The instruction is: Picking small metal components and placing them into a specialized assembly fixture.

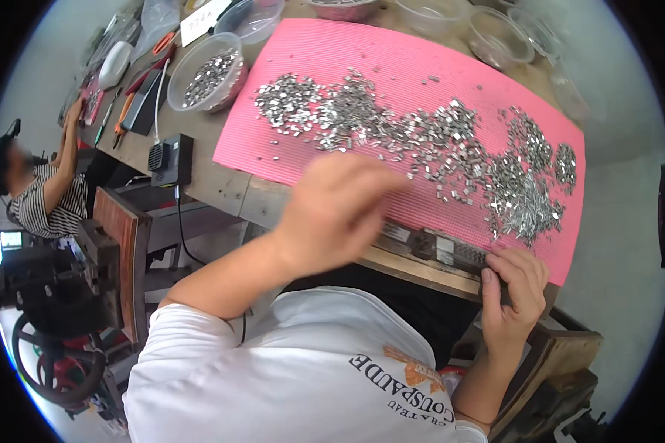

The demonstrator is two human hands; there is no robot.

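Observation:
My left hand (340, 210) hovers over the near edge of the pink ribbed mat (266, 159), fingers curled in and slightly blurred. Whatever lies between its fingertips, if anything, is too small to make out. My right hand (516, 292) grips the right end of a dark metal bar fixture (451, 251), thumb in front and fingers over the top. This fixture runs along the table's front edge, and its left part is partly covered by my left hand. Small shiny metal pieces (436, 140) lie heaped across the mat; thin pin-like ones (524, 203) gather at the right.
A clear bowl of metal pieces (210, 74) stands left of the mat, with more clear tubs (499, 37) behind it. Pliers, a screwdriver and a black box (174, 159) with a cable occupy the left side. Another person (44, 184) sits at far left.

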